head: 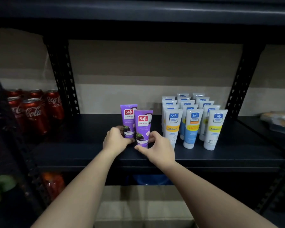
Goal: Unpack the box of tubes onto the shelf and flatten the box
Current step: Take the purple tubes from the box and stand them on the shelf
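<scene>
Two bare arms reach up to the shelf [89, 155]. Red cola cans [33, 112] stand far left of the purple tubes. Left hand [116, 139] curls its fingers around the back purple tube [128, 120]. Right hand [156, 149] pinches the front purple tube [143, 127] low down, probably to line both up. Both tubes stand tall, caps down, labels facing out. White tubes [192, 122] stand in rows to their right.

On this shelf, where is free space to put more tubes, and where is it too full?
Free: the bare shelf between the cola cans and the purple tubes. Crowded: the white tubes on the right, close beside the right hand.
</scene>
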